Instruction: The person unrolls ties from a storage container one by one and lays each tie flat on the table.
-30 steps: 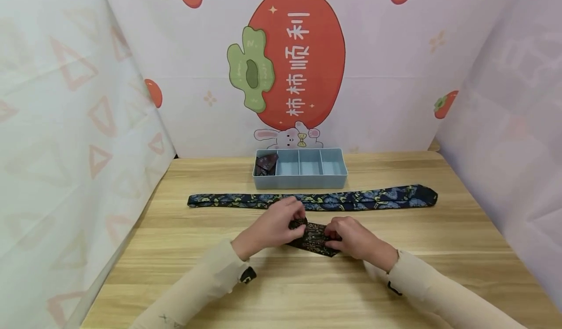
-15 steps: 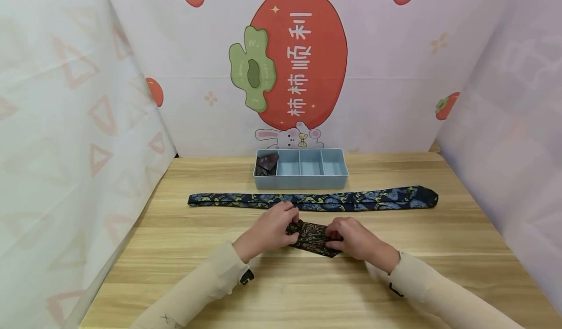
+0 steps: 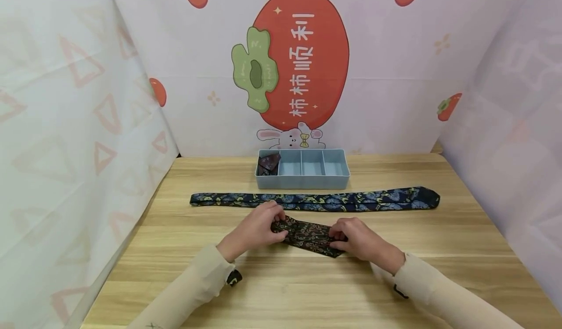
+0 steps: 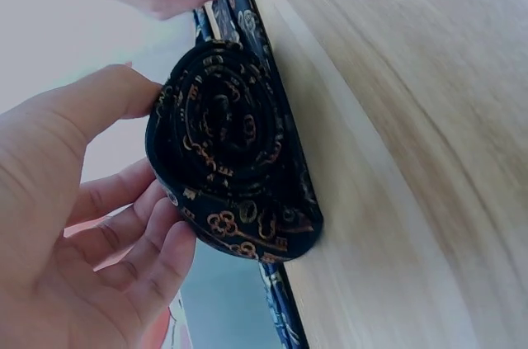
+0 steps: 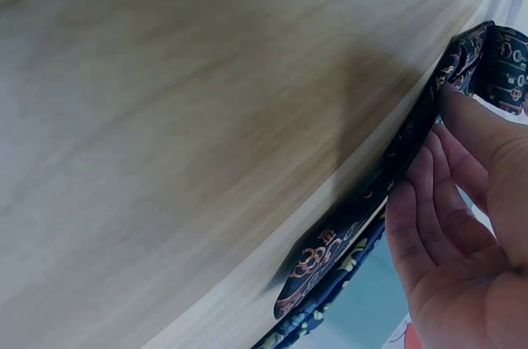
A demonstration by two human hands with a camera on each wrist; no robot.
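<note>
A black necktie [image 3: 309, 236] with an orange pattern lies on the table, partly rolled up. Its roll shows as a spiral coil [image 4: 227, 130] in the left wrist view. My left hand [image 3: 254, 226] holds that roll between thumb and curled fingers. At the wide end, my right hand [image 3: 362, 238] grips the flat part of the tie by its edges, with the pointed tip [image 5: 309, 271] sticking out past the fingers in the right wrist view. Behind both hands a navy necktie [image 3: 316, 201] with blue and yellow figures is stretched out flat.
A light blue box [image 3: 303, 182] with several compartments stands at the back of the table. A folded dark maroon tie [image 3: 269, 163] sits in its leftmost compartment. Printed cloth [image 3: 377, 114] hangs behind the wooden table [image 3: 298, 295] and at both sides.
My left hand has moved left with the roll, so a longer flat stretch of the black necktie shows between my hands. My right hand stays at the wide end.
</note>
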